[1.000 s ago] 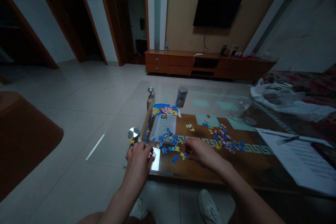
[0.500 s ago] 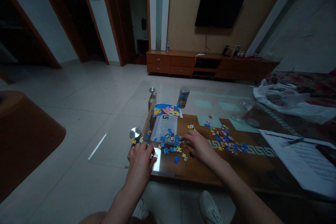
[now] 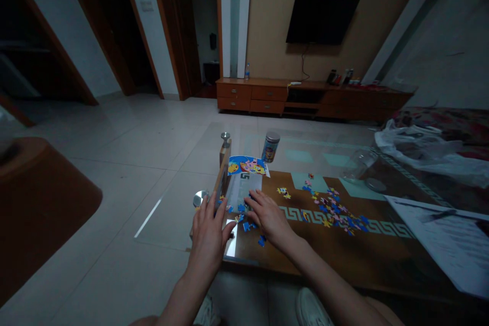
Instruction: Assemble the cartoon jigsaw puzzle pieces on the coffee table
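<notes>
Blue and yellow jigsaw pieces (image 3: 247, 226) lie on the glass tabletop between my two hands. My left hand (image 3: 209, 230) is near the table's left end, fingers stretched and thumb apart, covering some pieces. My right hand (image 3: 268, 215) lies palm down over the right side of this group, its fingers extended and slightly spread; what is under its palm is hidden. A larger scatter of jigsaw pieces (image 3: 335, 210) is farther right, with a few yellow joined-looking pieces (image 3: 283, 192) nearer. Behind the hands lies a cartoon picture sheet (image 3: 248, 166).
A tin (image 3: 271, 146) stands behind the picture sheet. To the right are a clear jar (image 3: 359, 164), its lid (image 3: 375, 185), papers (image 3: 431, 244) with a pen (image 3: 439, 215), and a white plastic bag (image 3: 416, 150). Round metal supports (image 3: 200, 198) stick up at the left edge.
My right hand has moved left, toward my left hand, and flattened over the pieces. My left hand's fingers have straightened and spread. Pieces formerly seen beside my right hand are now covered or shifted left.
</notes>
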Available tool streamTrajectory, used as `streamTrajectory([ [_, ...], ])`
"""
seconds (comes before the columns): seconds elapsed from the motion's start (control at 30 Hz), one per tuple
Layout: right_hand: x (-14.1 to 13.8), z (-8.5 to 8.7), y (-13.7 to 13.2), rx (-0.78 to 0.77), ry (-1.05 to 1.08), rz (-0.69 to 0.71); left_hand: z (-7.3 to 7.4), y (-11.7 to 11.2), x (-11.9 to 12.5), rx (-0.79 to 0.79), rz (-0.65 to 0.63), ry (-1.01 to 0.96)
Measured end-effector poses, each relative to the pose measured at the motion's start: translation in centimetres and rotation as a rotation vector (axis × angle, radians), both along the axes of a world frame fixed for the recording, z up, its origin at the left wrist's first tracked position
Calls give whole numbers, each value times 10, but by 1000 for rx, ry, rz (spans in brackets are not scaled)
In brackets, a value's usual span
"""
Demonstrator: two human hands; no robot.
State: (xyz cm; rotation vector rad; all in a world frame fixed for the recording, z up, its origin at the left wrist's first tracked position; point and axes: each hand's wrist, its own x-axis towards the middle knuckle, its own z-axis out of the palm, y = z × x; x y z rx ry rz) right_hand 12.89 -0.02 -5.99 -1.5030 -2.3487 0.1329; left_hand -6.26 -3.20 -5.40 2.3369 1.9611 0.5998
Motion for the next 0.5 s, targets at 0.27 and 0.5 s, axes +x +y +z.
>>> streamTrajectory([
  [0.27, -1, -8, 5, -6, -12, -10, -6, 13, 20, -121, -7, 186],
  [0.5, 13, -6, 26, -4, -43, -90, -14, 26, 27, -77, -35, 177],
])
